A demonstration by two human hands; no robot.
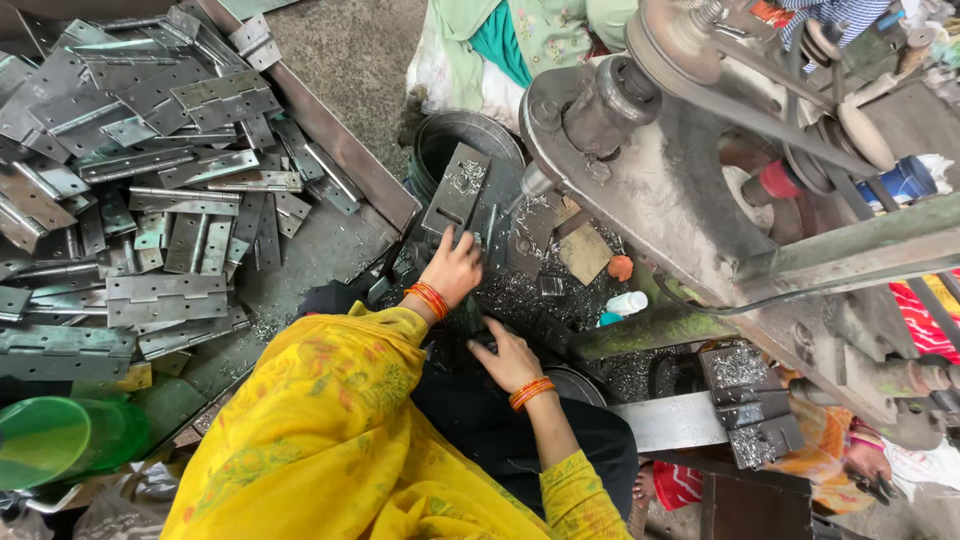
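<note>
Left hand pins a steel hinge under the drill bit; right hand rests loosely open, holding nothing. Large hinge pile at nine o'clock (apparently undrilled); few finished pieces at four o'clock.

I count two hands: left, right, each with one set of orange bangles. One hinge stands by the drill. Left of the drill, a tray holds dozens of hinges, too many to count. One green cup.
</note>
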